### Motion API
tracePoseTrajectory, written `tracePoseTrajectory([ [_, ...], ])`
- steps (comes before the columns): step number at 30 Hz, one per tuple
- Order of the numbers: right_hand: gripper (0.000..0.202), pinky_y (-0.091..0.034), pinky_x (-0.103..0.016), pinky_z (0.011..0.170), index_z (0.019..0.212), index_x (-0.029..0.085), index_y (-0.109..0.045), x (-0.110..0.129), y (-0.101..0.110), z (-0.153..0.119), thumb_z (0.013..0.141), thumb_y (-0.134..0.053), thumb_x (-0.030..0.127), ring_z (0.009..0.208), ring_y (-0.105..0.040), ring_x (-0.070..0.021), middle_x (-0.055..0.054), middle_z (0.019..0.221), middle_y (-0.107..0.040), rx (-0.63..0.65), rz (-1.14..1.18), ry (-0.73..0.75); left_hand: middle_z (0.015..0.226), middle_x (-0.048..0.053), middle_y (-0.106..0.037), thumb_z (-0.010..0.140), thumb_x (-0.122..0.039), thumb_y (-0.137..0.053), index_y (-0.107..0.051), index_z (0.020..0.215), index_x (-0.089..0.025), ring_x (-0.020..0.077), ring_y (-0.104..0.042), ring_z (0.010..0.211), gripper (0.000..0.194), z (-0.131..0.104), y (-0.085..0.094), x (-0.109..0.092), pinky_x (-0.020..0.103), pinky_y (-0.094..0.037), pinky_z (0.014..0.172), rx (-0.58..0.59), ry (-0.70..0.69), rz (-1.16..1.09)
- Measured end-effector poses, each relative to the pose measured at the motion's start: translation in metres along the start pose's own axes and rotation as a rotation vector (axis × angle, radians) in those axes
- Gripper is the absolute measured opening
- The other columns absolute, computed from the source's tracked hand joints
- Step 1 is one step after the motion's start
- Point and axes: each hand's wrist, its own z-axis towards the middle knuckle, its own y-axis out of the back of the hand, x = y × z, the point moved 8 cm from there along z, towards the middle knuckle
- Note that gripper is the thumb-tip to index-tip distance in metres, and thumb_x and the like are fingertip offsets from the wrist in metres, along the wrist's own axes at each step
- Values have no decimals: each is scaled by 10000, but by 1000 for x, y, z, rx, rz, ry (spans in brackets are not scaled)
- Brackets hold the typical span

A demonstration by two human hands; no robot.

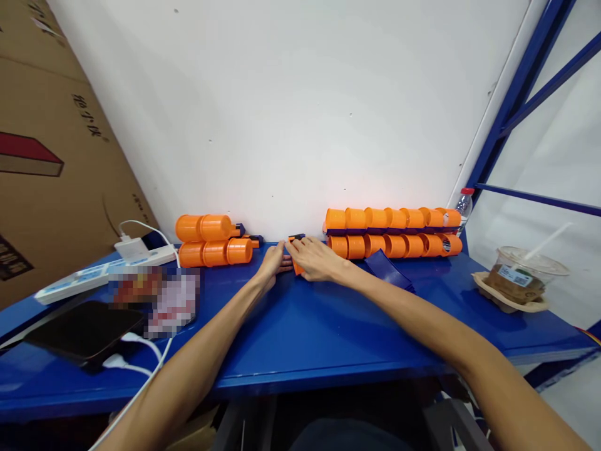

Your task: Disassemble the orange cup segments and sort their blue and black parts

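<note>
Near the back of the blue table, my right hand curls over an orange piece with a dark blue part at its far end. Most of this piece is hidden under the fingers. My left hand is just to the left, thumb raised and fingers stretched toward the piece; whether they touch it is unclear. On the right stand two stacked rows of orange cups, with dark blue strips between them. Dark blue flat sheets lie in front of those rows. More orange cups lie stacked on the left.
At left on the blue table are a power strip with a charger, a black device and white cables. A drink cup and a bottle stand right. A white wall rises behind.
</note>
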Motion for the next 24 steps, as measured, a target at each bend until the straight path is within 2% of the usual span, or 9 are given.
tracePoseTrajectory([
  [3, 575, -534, -440, 970, 1469, 46, -457, 19, 4, -17, 917, -592, 134, 1219, -616, -324, -228, 1358, -629, -85, 73, 36, 721, 60, -711, 905, -534, -682, -681, 877, -142, 169, -651, 573, 393, -6, -4, 0, 266, -513, 566, 72, 4, -81],
  [6, 592, -515, -447, 1029, 1468, 86, -477, 23, 13, -34, 945, -674, 281, 1259, -606, -320, -211, 1374, -639, -221, 219, 73, 735, 68, -729, 747, -569, -840, -712, 823, -117, 172, -662, 608, 475, -14, -17, -4, 266, -506, 594, 172, -20, -175],
  [8, 465, -506, -411, 1032, 1383, 119, -564, 7, 23, -45, 989, -646, 352, 1220, -635, -287, -180, 1328, -681, -352, 377, -3, 798, 88, -757, 717, -562, -870, -743, 854, -103, 178, -683, 662, 495, -18, -26, -8, 271, -520, 646, 195, -40, -218],
  [10, 258, -504, -343, 959, 1201, 145, -669, -22, 28, -55, 1052, -540, 312, 1098, -684, -239, -135, 1184, -743, -452, 497, -202, 883, 101, -779, 737, -563, -858, -767, 916, -104, 184, -701, 718, 501, -23, -32, -13, 277, -530, 690, 183, -53, -251],
  [11, 240, -495, -318, 901, 1100, 152, -699, -37, 27, -61, 1068, -497, 278, 1016, -700, -221, -117, 1091, -761, -467, 524, -319, 906, 102, -783, 743, -569, -852, -773, 933, -108, 185, -703, 730, 505, -25, -34, -14, 276, -529, 696, 173, -53, -255],
  [13, 289, -451, -292, 778, 954, 163, -720, -59, 21, -68, 1074, -477, 263, 871, -698, -201, -89, 943, -767, -422, 541, -503, 925, 102, -784, 736, -592, -851, -781, 948, -113, 185, -700, 741, 528, -32, -39, -18, 274, -523, 695, 177, -62, -235],
  [15, 293, -389, -283, 696, 904, 170, -734, -67, 10, -70, 1061, -522, 298, 794, -678, -191, -74, 876, -766, -327, 558, -583, 940, 103, -783, 721, -617, -855, -787, 968, -116, 190, -699, 763, 563, -39, -45, -22, 276, -521, 709, 209, -87, -199],
  [18, 274, -331, -279, 650, 877, 165, -754, -69, -3, -69, 1033, -581, 310, 750, -652, -176, -68, 828, -765, -222, 611, -607, 984, 108, -782, 732, -652, -831, -790, 988, -121, 210, -701, 829, 591, -46, -52, -26, 294, -523, 766, 242, -144, -152],
  [24, 203, -344, -253, 645, 792, 134, -737, -67, -13, -65, 957, -649, 213, 720, -634, -148, -50, 763, -741, -195, 778, -578, 1017, 81, -755, 732, -716, -790, -755, 996, -144, 241, -661, 976, 631, -44, -45, -28, 325, -490, 893, 110, -337, -4],
])
